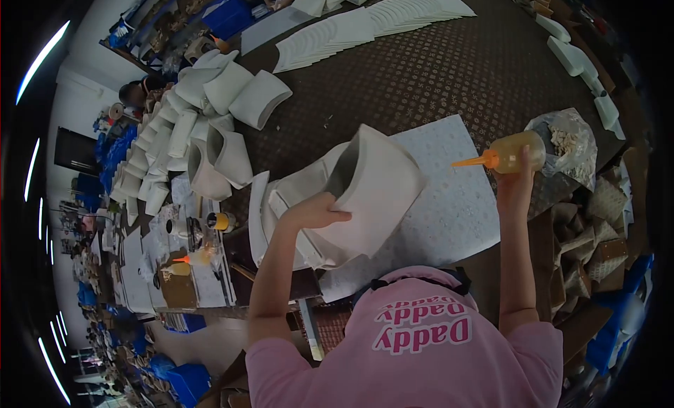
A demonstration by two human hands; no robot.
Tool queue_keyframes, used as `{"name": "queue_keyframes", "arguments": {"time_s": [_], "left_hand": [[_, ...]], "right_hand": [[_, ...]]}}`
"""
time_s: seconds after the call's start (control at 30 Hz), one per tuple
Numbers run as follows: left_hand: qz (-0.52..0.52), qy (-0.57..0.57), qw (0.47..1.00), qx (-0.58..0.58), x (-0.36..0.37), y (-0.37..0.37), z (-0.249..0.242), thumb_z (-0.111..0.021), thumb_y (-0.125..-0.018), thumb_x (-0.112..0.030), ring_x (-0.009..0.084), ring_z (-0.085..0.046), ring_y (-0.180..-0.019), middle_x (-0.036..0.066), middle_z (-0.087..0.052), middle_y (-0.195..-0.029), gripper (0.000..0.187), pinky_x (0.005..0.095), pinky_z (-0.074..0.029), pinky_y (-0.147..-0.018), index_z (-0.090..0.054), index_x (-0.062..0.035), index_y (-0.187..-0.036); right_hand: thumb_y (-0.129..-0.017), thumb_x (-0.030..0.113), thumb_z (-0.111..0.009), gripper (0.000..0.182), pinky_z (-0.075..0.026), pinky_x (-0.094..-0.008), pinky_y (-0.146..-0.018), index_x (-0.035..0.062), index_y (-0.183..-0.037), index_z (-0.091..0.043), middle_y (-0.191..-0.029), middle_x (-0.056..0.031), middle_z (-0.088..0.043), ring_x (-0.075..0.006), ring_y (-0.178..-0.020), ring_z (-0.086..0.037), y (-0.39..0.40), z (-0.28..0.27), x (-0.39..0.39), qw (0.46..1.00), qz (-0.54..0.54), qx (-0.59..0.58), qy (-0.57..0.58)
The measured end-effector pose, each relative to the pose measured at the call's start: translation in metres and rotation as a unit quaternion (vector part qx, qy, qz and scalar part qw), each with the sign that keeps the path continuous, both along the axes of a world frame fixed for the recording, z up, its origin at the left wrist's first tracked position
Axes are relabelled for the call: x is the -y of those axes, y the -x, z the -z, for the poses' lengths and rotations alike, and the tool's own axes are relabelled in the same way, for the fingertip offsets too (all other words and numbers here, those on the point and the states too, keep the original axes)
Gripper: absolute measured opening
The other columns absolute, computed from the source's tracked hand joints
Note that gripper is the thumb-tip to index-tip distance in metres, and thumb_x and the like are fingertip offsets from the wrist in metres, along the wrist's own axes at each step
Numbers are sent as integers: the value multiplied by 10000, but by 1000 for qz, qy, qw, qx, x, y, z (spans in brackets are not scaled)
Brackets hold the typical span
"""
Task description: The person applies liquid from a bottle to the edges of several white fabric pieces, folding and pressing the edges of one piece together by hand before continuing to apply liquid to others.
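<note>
My left hand [319, 211] grips the near edge of a white curved hollow piece [379, 190], which looks like an open-ended sleeve and is tilted above the table. The thumb lies on its outer face; the other fingers are partly hidden. In my right hand [516, 180] is a squeeze bottle [519, 152] with yellowish contents and an orange nozzle pointing left, apart from the white piece. More white curved pieces [298, 173] lie just behind and below my left hand. A white speckled sheet [456, 190] is under the held piece.
Stacked white hollow pieces [210, 92] crowd the left of the patterned brown table [393, 71]. Fanned white panels [372, 25] lie along the far side. A plastic bag [572, 145] with pale scraps sits at right. Another orange-tipped bottle [179, 269] stands at lower left.
</note>
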State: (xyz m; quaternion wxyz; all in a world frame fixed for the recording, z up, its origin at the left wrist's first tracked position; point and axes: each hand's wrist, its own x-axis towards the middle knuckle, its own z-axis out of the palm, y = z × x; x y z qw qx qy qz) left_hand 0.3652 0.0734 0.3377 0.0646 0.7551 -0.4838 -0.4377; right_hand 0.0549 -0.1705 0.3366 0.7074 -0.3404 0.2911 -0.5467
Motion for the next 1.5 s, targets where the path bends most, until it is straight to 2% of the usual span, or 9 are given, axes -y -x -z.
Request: {"name": "queue_keyframes", "arguments": {"time_s": [0.13,0.3,0.4,0.57,0.73,0.8,0.9,1.1,1.5], "left_hand": [[-230,192,937,-178,16,-8,33,-649,-858,-336,224,-634,-873,97,-670,-976,440,323,-487,-760,-615,34,-1092],[-420,314,694,-493,43,24,31,-596,-888,-392,280,-606,-1003,144,-618,-1118,545,373,-483,-885,-508,17,-1237],[-336,403,484,-700,46,64,25,-559,-893,-444,317,-526,-1159,162,-531,-1273,633,460,-404,-1002,-445,28,-1299],[-347,404,495,-687,36,97,1,-488,-914,-453,341,-503,-1172,166,-508,-1297,616,481,-376,-1014,-452,37,-1286],[-391,437,567,-579,16,27,36,-467,-887,-258,316,-564,-1057,170,-596,-1124,393,441,-422,-953,-564,47,-1116],[-448,400,472,-645,14,30,0,-495,-836,-119,338,-579,-1016,180,-610,-1044,281,454,-442,-932,-564,81,-1020],[-496,364,551,-564,9,47,3,-547,-880,-134,289,-562,-1069,142,-596,-1112,291,417,-437,-945,-546,50,-1105],[-504,300,528,-615,20,114,51,-513,-951,-343,197,-497,-1172,42,-521,-1270,467,379,-402,-982,-422,-72,-1320],[-549,207,567,-578,5,144,87,-428,-977,-410,198,-461,-1217,58,-474,-1334,532,360,-368,-1018,-364,-61,-1373]], "right_hand": [[-908,425,-558,503,-503,-394,-887,82,-1244,-410,-1137,-98,-541,-225,-1055,-573,-13,-6,-8,995,10,93,-25],[-894,437,-570,542,-480,-415,-911,92,-1264,-374,-1167,-87,-518,-220,-1075,-554,-67,-13,-23,988,24,151,-23],[-888,361,-604,574,-492,-416,-893,122,-1308,-293,-1192,-84,-475,-232,-1081,-542,-105,-16,-21,983,41,175,-40],[-820,284,-711,751,-504,-418,-883,114,-1333,-190,-1287,-104,-346,-216,-1160,-446,-146,-1,-23,993,113,15,34],[-827,275,-706,702,-528,-410,-847,111,-1294,-208,-1270,-113,-376,-231,-1147,-472,-138,-45,-10,982,67,178,-9],[-860,285,-666,616,-531,-406,-837,120,-1282,-248,-1228,-104,-434,-231,-1104,-525,-125,-61,-5,987,66,140,33],[-871,287,-652,653,-521,-421,-861,114,-1328,-219,-1244,-109,-433,-234,-1114,-530,-101,-60,11,992,22,64,106],[-749,226,-780,884,-472,-388,-946,84,-1363,-160,-1278,-116,-392,-220,-1159,-480,-81,-65,17,949,-38,-139,280],[-737,115,-772,822,-468,-364,-939,108,-1318,-190,-1239,-110,-414,-207,-1123,-491,-118,-15,23,944,-64,-168,275]]}}
